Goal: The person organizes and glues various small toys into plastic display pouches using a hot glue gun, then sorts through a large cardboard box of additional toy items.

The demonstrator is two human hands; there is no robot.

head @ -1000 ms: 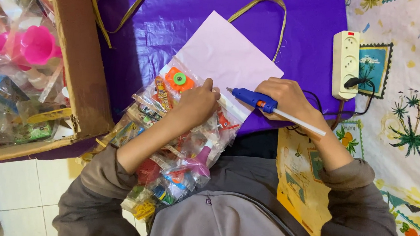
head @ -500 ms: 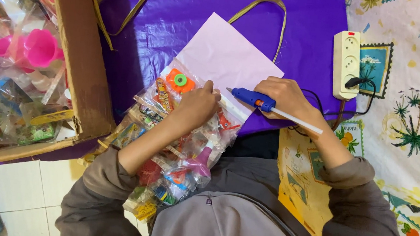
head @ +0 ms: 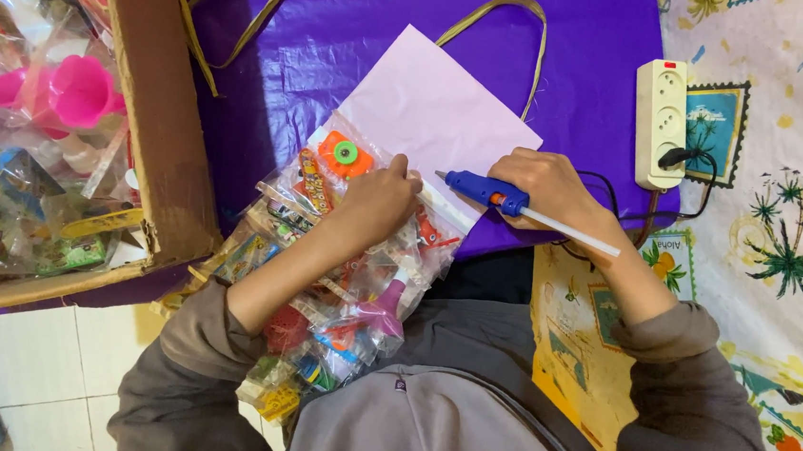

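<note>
Two hands are working over a pale pink card (head: 434, 114) lying on a purple sheet (head: 340, 39). Just below the card's lower edge, the right hand (head: 548, 185) is gripping a blue glue gun (head: 481, 189), nozzle pointing toward the card. The left hand (head: 380, 200) is pressing flat on clear toy packets (head: 322, 267) overlapping that edge. Left of the card, a cardboard box (head: 157, 111) is holding more packets; right of it, a white power strip (head: 660, 122) is lying.
</note>
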